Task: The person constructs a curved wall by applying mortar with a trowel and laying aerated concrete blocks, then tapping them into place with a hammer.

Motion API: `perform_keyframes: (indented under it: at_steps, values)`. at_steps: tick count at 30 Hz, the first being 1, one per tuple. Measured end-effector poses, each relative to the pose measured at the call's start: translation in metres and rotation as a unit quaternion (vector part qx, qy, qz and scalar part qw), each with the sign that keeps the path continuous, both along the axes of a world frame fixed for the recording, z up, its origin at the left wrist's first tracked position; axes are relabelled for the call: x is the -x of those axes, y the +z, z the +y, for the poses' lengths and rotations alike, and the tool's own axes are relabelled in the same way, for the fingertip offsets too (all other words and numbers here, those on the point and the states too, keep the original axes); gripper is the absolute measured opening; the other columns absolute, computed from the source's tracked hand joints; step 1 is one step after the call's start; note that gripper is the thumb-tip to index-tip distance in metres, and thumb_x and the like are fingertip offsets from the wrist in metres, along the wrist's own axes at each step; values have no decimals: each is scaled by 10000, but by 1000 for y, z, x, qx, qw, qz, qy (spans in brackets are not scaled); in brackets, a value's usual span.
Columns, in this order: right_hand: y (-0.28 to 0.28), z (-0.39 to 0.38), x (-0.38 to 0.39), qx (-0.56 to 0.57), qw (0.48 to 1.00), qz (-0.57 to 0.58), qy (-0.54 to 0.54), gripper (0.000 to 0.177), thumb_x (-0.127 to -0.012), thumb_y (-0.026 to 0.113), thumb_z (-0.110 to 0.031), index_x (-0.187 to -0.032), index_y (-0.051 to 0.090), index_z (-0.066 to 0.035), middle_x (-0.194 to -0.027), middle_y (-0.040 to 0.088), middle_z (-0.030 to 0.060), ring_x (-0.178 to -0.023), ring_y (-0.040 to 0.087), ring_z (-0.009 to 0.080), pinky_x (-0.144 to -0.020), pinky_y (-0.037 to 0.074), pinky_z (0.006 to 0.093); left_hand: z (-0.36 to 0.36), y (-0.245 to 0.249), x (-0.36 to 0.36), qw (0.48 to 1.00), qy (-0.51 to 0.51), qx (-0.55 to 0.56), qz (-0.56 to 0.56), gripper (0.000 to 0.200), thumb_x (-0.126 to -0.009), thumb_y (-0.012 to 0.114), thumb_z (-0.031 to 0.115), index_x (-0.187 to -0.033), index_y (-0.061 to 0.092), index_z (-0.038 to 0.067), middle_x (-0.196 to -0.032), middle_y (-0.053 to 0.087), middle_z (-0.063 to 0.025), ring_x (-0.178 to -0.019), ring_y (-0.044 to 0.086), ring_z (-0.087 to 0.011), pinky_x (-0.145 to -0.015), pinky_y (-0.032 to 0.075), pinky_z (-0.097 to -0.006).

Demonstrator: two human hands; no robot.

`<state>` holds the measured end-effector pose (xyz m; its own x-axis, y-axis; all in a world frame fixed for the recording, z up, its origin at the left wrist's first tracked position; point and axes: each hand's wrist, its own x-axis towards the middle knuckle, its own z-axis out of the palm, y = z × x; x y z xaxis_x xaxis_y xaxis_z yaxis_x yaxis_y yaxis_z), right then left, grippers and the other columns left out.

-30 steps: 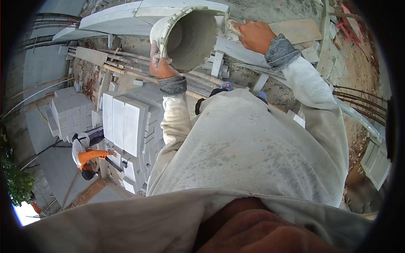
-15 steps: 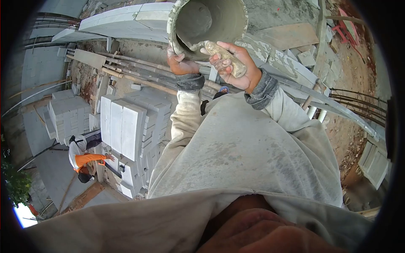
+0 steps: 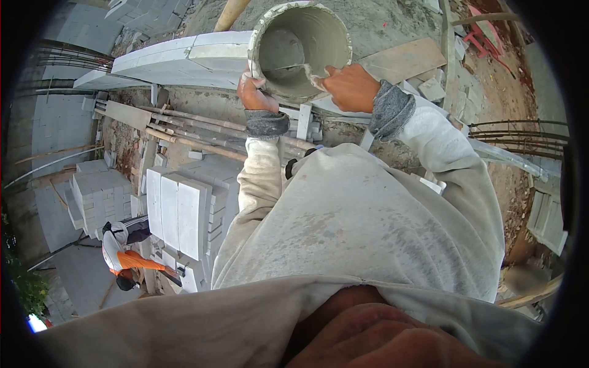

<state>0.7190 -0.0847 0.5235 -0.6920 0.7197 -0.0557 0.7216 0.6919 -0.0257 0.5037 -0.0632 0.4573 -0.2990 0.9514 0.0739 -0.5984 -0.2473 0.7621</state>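
Note:
My left hand (image 3: 256,93) is closed on the near left rim of a mortar-smeared bucket (image 3: 342,46), which tilts so that its inside shows. Some grey mortar (image 3: 282,48) lies at the bottom. My right hand (image 3: 353,88) is at the bucket's near right rim, its fingers wrapped round the handle of a mortar-caked trowel (image 3: 308,70). The trowel reaches over the rim into the bucket; its handle is mostly hidden by my fingers, and its blade shows only as a thin edge.
A low wall of pale blocks (image 3: 221,48) runs to the left of the bucket. Bamboo poles (image 3: 190,142) lie nearer me. Block stacks (image 3: 184,211) stand at left, where a co-worker in orange sleeves (image 3: 132,260) bends over a block. Rebar (image 3: 518,136) juts out at right.
My right hand has turned over and brought the trowel into the bucket. The bucket sits slightly further left in view. The co-worker's arm has shifted along the block.

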Motion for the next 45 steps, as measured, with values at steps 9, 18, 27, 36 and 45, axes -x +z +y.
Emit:
perform_keyframes:
  at_steps: [9,18,27,36,45]
  values:
    - [7,-7,-11,-147,988,34,21,392,-696,627,-49,-1087,643,-74,-919,591,167,-684,656,285,-544,522,368,12,30,1,999,24,-17,38,157,-659,460,79,-775,547,18,-840,564,-64,-775,522,-186,-793,436,-314]
    - [-18,31,-3,-265,957,36,-114,385,-754,590,-101,-1138,616,-75,-916,588,124,-740,619,269,-592,490,407,-1,70,-12,964,65,-77,244,615,-602,407,53,-1174,545,-127,-1129,582,-220,-1027,568,-258,-924,439,-325]
    - [36,6,9,-46,973,162,-159,190,-677,617,-49,-864,641,-23,-780,622,193,-632,638,277,-568,517,389,19,45,-9,978,109,-99,145,547,-589,448,143,-1071,586,-75,-1021,602,-138,-927,593,-254,-845,491,-357]
    - [27,6,-10,-119,977,126,-126,482,-694,628,-84,-1175,595,-78,-846,598,198,-613,650,275,-490,507,365,36,52,0,990,64,-109,61,631,-604,418,133,-1162,536,-136,-1086,582,-208,-1000,570,-289,-920,449,-362]
    - [15,1,-26,-105,976,113,-155,494,-754,608,-142,-1245,563,-125,-989,588,225,-609,649,277,-505,510,372,31,61,-15,986,58,-128,93,425,-594,453,120,-957,582,-59,-963,606,-131,-872,599,-247,-813,500,-358]
